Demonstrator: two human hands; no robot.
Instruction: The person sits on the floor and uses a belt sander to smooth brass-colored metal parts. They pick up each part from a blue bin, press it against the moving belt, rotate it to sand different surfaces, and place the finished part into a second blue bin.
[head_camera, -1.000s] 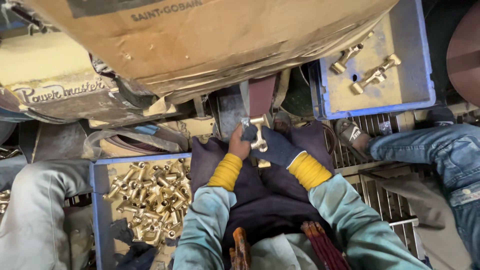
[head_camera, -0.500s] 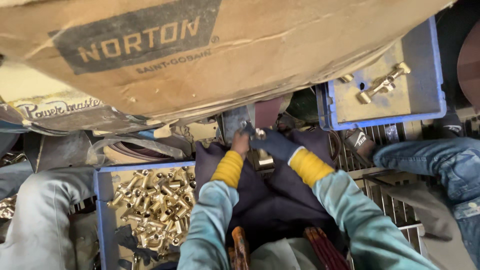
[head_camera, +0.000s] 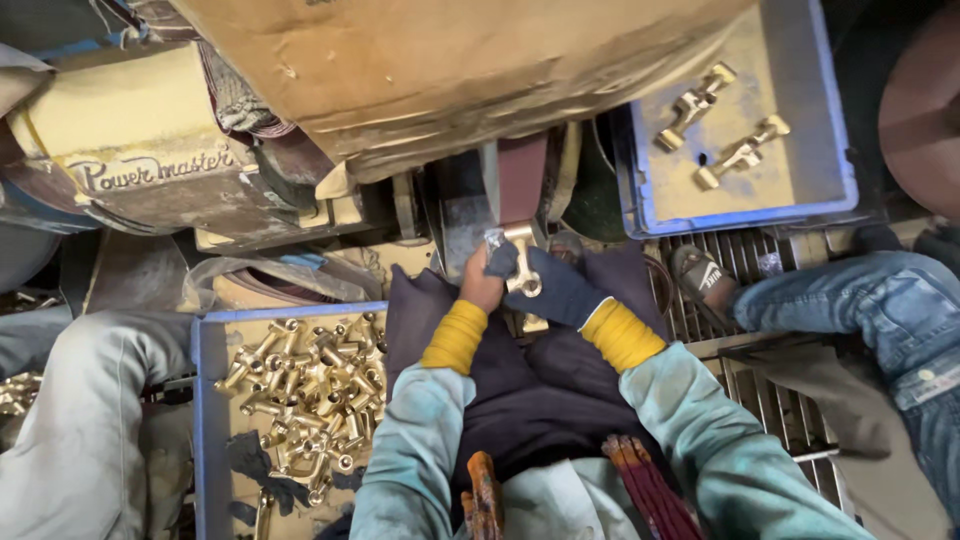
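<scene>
Both my hands grip one brass fitting (head_camera: 521, 262) and hold its upper end against a reddish-brown sanding belt (head_camera: 521, 178). My left hand (head_camera: 484, 283) holds it from the left, with a dark cloth over the fingertips. My right hand (head_camera: 556, 287), in a dark blue glove, holds it from the right. Yellow cuffs and pale teal sleeves cover my wrists and arms. A dark cloth (head_camera: 520, 385) lies across my lap under the hands.
A blue crate (head_camera: 206, 370) at lower left holds several brass fittings (head_camera: 300, 390). Another blue crate (head_camera: 742, 205) at upper right holds two fittings (head_camera: 720, 125). A cardboard box (head_camera: 450, 60) hangs overhead above a cream machine housing (head_camera: 140, 160). Other people's legs sit at left (head_camera: 70, 430) and right (head_camera: 860, 300).
The view has tilted, so the cardboard box fills less of the top. My hands have stayed at the belt, and the fitting now shows upright between them.
</scene>
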